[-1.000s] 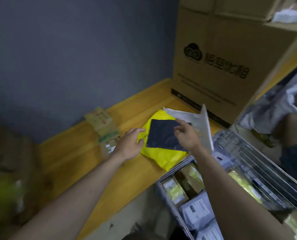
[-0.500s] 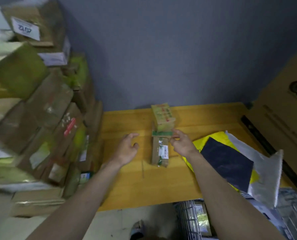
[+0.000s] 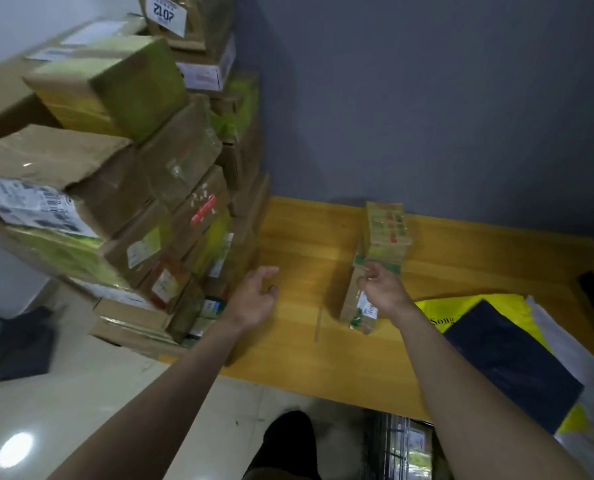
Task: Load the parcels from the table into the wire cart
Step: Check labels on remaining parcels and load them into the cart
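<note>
Right of frame centre on the yellow wooden table [image 3: 299,341], the long brown taped cardboard parcel [image 3: 359,303] lies flat, long axis running from the near edge toward the wall, a smaller printed carton [image 3: 387,233] stacked on its far end. It looks light and stiff, best gripped across its narrow sides. The right hand [image 3: 384,289] pinches its top; the left hand [image 3: 254,292] hovers spread, holding nothing.

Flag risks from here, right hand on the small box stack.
1. The right hand pinches only the edge of the small boxes; a thin grip may let one slip.
2. The upper box sits skewed on the lower one and could slide off when lifted.
3. The left hand hovers open beside the tall carton stack; a bump could topple it.
</note>
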